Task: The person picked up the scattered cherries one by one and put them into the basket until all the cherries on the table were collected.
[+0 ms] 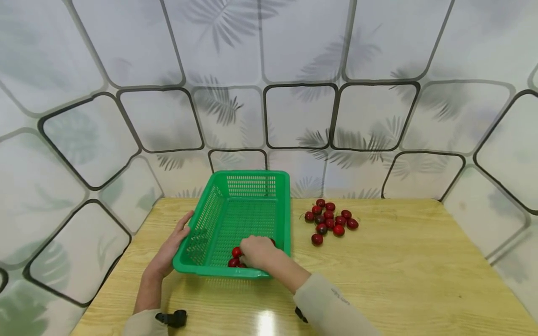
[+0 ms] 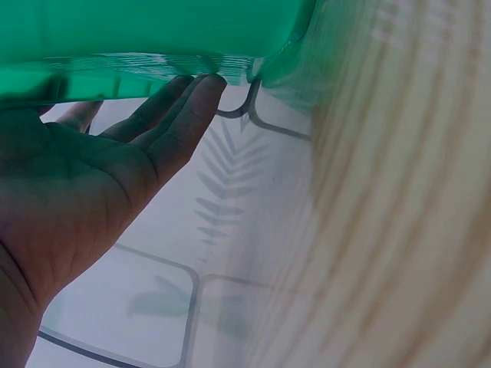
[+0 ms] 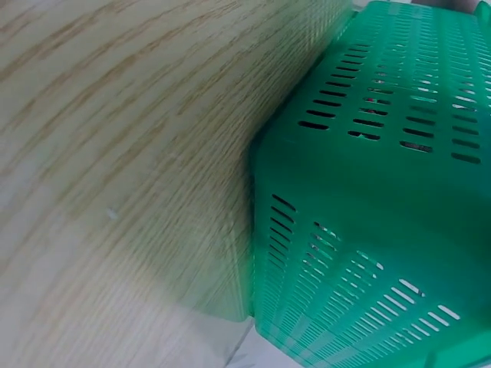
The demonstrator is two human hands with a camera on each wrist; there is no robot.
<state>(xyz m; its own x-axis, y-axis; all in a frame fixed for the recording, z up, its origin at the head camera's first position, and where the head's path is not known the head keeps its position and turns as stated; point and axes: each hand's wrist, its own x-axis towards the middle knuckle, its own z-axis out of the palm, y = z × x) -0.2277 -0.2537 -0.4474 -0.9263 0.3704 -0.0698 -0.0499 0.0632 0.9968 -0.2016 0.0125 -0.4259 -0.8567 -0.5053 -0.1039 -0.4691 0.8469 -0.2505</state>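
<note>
A green plastic basket (image 1: pixel 248 199) with slotted walls stands on the table. My left hand (image 1: pixel 170 249) is at its left side, and in the left wrist view the extended fingers (image 2: pixel 180 123) reach up to the basket's underside of the rim. My right hand (image 1: pixel 260 253) is down inside the near right corner of the basket, knuckles up, among red cherries (image 1: pixel 237 252). Its fingertips are hidden below the hand, so whether they hold a cherry does not show. The right wrist view has only the outside of the basket wall (image 3: pixel 368 199), not the hand.
To the right of the basket, several dark red cherries (image 1: pixel 329 215) lie in a loose group on the wooden table (image 1: pixel 403 261). A patterned pale cloth (image 1: pixel 300 116) stands behind the table and along both sides.
</note>
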